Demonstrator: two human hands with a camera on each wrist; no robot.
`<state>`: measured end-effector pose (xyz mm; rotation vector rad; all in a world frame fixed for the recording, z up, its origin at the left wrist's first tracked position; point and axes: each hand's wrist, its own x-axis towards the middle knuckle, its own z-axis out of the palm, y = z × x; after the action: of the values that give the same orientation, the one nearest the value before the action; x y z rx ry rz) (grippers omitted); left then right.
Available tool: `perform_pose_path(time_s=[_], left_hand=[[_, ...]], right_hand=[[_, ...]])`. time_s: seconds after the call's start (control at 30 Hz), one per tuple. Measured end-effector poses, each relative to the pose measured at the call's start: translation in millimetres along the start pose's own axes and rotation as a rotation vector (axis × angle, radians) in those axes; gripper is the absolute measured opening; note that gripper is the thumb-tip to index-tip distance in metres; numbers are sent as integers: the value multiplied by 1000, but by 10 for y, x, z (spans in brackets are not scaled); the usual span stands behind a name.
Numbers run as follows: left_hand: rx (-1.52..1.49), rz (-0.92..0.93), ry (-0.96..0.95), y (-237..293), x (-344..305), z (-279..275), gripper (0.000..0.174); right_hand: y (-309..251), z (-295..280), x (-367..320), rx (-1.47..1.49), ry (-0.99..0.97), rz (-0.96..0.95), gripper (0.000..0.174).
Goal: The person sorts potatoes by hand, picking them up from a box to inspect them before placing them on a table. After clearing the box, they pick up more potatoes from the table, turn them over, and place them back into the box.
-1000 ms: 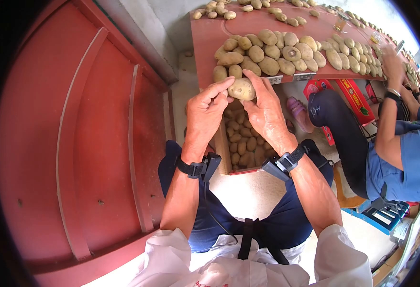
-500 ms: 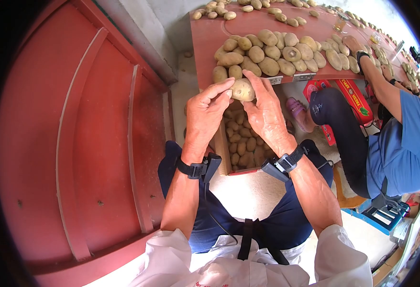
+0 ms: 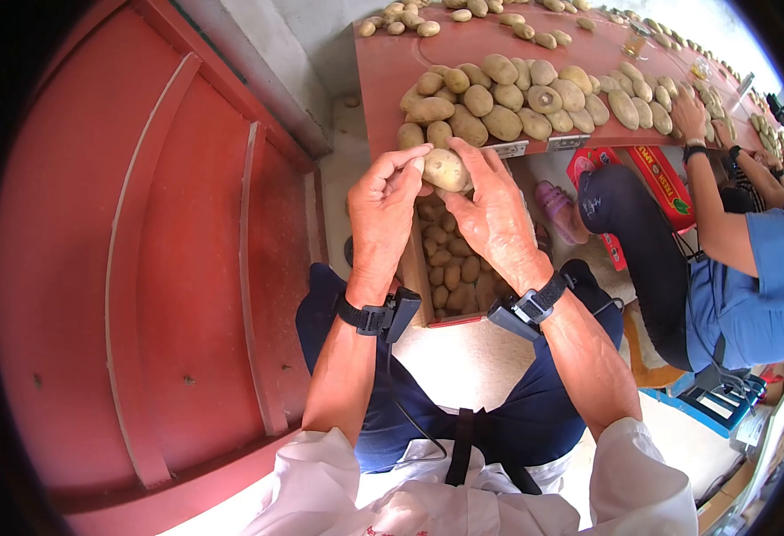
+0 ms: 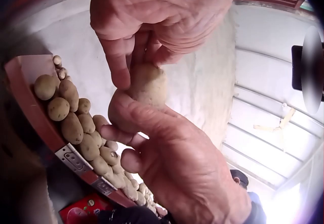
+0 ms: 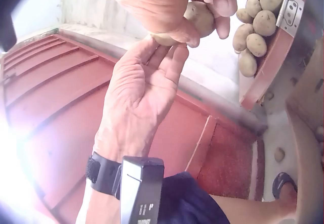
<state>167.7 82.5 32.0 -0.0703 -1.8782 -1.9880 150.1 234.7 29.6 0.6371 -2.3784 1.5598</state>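
Observation:
One pale potato is held between both hands above a box of potatoes. The right hand curls its fingers and thumb round it in the head view; the left hand pinches its left end with the fingertips. From the left wrist view, the potato lies between the left hand above and the right hand below. The right wrist view has the potato partly covered by the right hand, with the left hand touching its end.
Potatoes are heaped along the near edge of a red table, above the box. A person in a blue shirt sits at the right, one hand among the potatoes. Red cartons stand under the table. A red door is at the left.
The potato has tilted and shifted slightly left between the fingers, and the left wrist has moved a little to the right. The neighbouring person's arms have moved over the table.

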Motion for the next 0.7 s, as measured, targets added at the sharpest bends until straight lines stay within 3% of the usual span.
perform_pose_path(time_s=[0.33,0.53,0.7], left_hand=[[10,-43,27,-45,23,9,17],[-196,-112,2,9,28,-33,22],[-323,-179,-89,-9,42,-138,26]], right_hand=[[23,24,-8,-47,-20,25,52],[-91,-20,0,176,-77,137,54],[-118,-31,15,156,-89,140,55]])
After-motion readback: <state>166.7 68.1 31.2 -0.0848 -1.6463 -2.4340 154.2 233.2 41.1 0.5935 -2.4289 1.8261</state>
